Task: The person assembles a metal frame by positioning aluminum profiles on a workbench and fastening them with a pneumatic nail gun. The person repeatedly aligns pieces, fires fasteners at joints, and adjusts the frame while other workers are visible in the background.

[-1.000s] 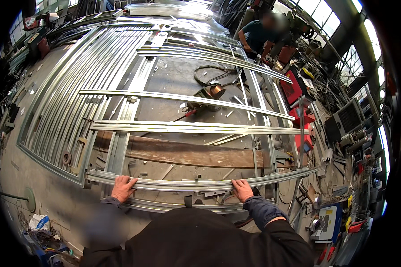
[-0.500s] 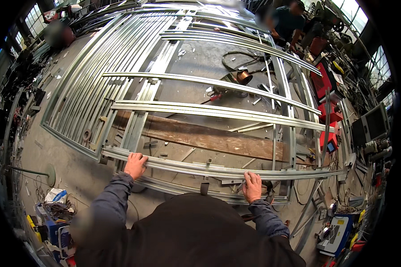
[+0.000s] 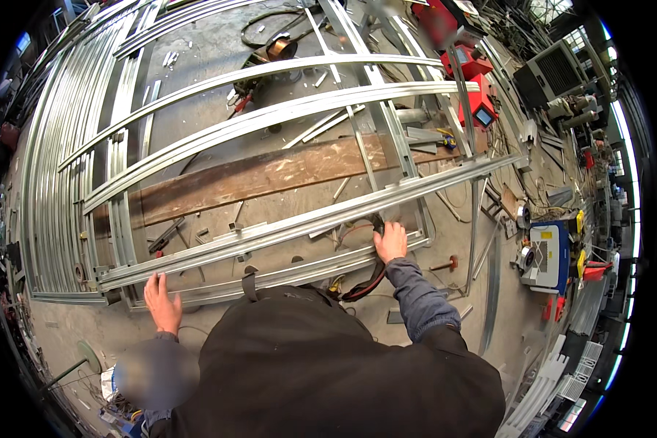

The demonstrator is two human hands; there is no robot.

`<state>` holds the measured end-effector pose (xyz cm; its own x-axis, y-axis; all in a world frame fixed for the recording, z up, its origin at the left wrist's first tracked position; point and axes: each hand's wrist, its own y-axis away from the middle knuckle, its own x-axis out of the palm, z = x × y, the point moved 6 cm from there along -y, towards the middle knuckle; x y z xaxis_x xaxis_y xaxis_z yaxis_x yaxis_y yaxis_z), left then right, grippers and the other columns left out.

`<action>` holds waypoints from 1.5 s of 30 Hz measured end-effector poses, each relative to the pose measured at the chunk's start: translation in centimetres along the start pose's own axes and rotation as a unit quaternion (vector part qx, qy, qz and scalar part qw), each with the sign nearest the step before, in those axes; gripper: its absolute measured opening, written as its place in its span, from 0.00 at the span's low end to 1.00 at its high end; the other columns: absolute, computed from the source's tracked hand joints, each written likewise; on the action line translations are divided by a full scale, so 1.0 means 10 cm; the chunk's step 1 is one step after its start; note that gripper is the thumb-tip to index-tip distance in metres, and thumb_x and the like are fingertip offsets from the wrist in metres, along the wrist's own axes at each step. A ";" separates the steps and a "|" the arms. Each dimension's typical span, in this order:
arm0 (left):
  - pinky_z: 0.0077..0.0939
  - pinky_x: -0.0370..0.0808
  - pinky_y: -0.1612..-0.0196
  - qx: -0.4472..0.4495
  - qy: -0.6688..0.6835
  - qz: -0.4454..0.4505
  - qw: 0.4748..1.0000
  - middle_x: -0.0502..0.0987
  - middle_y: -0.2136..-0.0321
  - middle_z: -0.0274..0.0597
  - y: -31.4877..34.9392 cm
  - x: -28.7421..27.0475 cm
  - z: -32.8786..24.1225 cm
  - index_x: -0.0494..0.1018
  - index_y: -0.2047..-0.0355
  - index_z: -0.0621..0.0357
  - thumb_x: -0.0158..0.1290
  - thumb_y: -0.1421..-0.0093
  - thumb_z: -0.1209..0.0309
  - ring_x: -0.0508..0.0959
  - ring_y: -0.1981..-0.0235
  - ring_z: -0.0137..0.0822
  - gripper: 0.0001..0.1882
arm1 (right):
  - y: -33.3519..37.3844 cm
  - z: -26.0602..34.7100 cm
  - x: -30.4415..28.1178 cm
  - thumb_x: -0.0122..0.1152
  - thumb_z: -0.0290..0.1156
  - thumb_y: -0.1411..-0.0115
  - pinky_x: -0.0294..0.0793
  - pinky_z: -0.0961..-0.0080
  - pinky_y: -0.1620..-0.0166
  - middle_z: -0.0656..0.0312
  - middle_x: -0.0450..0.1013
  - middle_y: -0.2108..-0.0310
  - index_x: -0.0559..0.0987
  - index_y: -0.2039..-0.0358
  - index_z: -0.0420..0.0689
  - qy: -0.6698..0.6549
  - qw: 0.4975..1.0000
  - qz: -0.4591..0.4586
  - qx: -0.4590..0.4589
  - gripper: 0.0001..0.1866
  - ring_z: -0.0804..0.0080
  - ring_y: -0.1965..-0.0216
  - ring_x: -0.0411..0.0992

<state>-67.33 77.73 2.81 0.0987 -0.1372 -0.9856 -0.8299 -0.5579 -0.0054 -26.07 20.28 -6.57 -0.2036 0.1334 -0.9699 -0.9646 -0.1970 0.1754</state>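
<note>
My left hand (image 3: 162,305) is open, its fingers apart, just below the left part of a long galvanized metal rail (image 3: 292,220). The rail lies across the near side of a large metal frame. My right hand (image 3: 392,242) is closed at the near right part of the frame, above a lower rail (image 3: 310,270). A black handle, seemingly a welding torch (image 3: 377,221), shows beside its thumb. From beneath that hand a black cable (image 3: 369,287) runs down toward me. My palm hides much of the grip.
Thin metal slats (image 3: 58,160) fill the left side of the frame. A rusty brown plank (image 3: 270,171) lies across the floor inside it. Red machines (image 3: 482,102) stand at the far right. A blue-and-white machine (image 3: 547,255) is on the right, near a red-topped rod (image 3: 452,261).
My view has swung to the right. Both hands have come off the long rail; the left is now apart below it, and the right has moved to the black handle.
</note>
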 end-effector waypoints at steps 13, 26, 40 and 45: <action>0.33 0.80 0.46 -0.013 0.377 0.114 0.919 0.83 0.53 0.47 0.12 0.13 -1.25 0.79 0.43 0.62 0.67 0.39 0.71 0.84 0.52 0.40 0.24 | -1.28 -0.65 1.70 0.54 0.40 0.34 0.78 0.57 0.40 0.46 0.82 0.45 0.88 0.49 0.42 0.071 0.941 0.330 0.007 0.22 0.47 0.43 0.80; 0.28 0.77 0.44 0.136 0.461 0.534 0.695 0.81 0.45 0.40 -1.13 0.55 -3.83 0.70 0.31 0.59 0.53 0.25 0.63 0.79 0.49 0.30 0.26 | 0.31 0.35 -0.10 0.60 0.24 0.37 0.82 0.50 0.52 0.50 0.73 0.47 0.66 0.34 0.43 -0.711 0.639 0.097 0.276 0.30 0.54 0.50 0.76; 0.53 0.81 0.65 -0.171 0.521 0.651 0.525 0.83 0.71 0.51 -0.80 1.85 -5.29 0.77 0.62 0.63 0.52 0.30 0.65 0.84 0.71 0.50 0.12 | 1.26 1.19 -0.37 0.64 0.28 0.33 0.54 0.64 0.25 0.44 0.55 0.26 0.52 0.23 0.33 -0.647 0.760 -0.057 0.031 0.44 0.53 0.26 0.58; 0.51 0.79 0.63 0.031 0.432 0.654 0.619 0.83 0.69 0.52 -1.00 2.00 -5.04 0.80 0.61 0.62 0.56 0.37 0.66 0.83 0.69 0.46 0.11 | 1.23 1.49 -0.24 0.56 0.36 0.24 0.76 0.63 0.46 0.53 0.71 0.47 0.68 0.40 0.37 -0.758 0.638 -0.012 0.135 0.20 0.61 0.48 0.72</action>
<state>-29.42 39.31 -8.32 -0.4454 -0.8413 0.3065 -0.5265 0.5229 0.6703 -39.92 31.99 0.46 0.0807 0.9595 0.2701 -0.9223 -0.0309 0.3853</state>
